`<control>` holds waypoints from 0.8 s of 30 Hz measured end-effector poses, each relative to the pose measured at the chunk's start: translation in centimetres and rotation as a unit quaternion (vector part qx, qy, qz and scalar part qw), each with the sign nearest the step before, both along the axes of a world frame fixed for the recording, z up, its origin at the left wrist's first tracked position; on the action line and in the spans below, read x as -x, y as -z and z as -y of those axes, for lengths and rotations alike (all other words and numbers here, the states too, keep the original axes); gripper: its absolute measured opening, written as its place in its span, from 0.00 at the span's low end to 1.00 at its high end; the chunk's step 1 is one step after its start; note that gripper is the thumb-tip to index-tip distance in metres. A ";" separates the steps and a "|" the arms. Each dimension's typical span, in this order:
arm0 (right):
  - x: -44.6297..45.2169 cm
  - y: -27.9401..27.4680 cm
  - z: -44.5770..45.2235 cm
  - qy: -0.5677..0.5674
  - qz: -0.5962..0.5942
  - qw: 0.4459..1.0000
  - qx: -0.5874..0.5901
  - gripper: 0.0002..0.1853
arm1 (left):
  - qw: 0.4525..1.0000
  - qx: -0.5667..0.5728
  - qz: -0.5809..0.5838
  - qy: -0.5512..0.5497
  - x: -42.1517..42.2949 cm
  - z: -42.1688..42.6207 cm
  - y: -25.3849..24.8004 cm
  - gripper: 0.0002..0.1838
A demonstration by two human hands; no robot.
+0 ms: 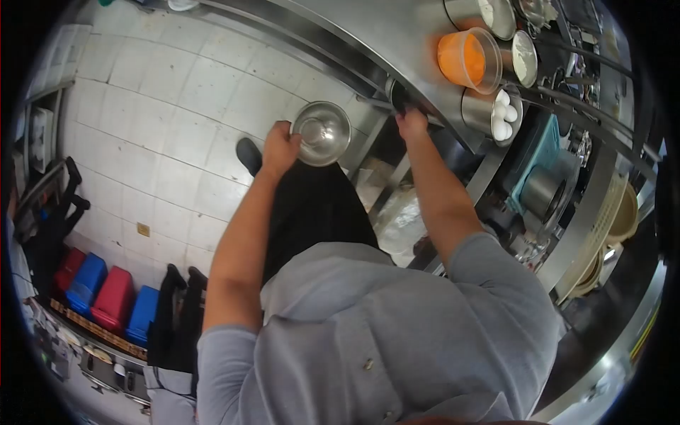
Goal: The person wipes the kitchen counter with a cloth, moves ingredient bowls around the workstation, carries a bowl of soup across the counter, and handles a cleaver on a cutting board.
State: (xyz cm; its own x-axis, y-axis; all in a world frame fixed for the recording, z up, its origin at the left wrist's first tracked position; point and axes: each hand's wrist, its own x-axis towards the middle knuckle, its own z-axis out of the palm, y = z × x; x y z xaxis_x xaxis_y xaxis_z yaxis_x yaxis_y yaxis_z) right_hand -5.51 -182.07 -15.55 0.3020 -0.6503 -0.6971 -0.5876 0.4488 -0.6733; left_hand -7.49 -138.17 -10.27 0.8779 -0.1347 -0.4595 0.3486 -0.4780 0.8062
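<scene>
Pale tiled floor (177, 92), left fingers (281, 130) tight on a steel bowl (333, 150), right fingers (406, 119) at a metal container (397, 93), grip unclear.

Pale tiled floor (159, 127) stretching out at ten o'clock, steel worktop (404, 46) gleaming at one, metal shelf (582, 221) slanting at three!

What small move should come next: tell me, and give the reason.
Probably bring the metal bowl over to the counter: the left hand holds it by its rim above the floor, while the right hand is by the counter's edge, its grip unclear.
</scene>
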 end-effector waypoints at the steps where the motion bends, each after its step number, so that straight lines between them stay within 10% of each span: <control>1: -1.3 3.2 2.2 0.046 0.004 0.999 -0.024 0.12 | 0.997 0.032 -0.056 -0.039 0.3 0.5 1.0 0.14; 4: -2.7 11.1 4.4 0.189 0.014 0.976 -0.107 0.08 | 0.996 0.036 -0.039 -0.068 0.9 1.1 2.1 0.15; 11: -2.2 11.6 4.1 0.095 0.004 0.976 -0.195 0.08 | 0.988 0.000 -0.111 -0.105 1.3 1.5 4.6 0.16; 14: 8.2 29.5 15.4 -0.467 0.043 0.865 0.178 0.17 | 0.992 -0.025 -0.090 -0.083 1.3 0.9 6.3 0.16; 17: 4.9 4.5 -1.5 -0.116 0.029 0.988 -0.099 0.24 | 0.995 -0.055 -0.066 -0.040 1.1 0.3 6.0 0.16; 24: 7.7 -2.9 -11.8 -0.361 0.045 0.915 -0.174 0.31 | 0.978 0.127 -0.145 -0.079 3.3 0.3 6.1 0.14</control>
State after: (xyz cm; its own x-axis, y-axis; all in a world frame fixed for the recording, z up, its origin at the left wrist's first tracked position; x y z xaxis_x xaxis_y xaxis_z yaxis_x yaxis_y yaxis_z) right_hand -13.22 -170.23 -12.68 0.6316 -0.0025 -0.7753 -0.7648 0.1620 -0.6236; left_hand -10.83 -138.51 -16.32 0.7343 -0.1500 -0.6621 0.6344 -0.1957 0.7479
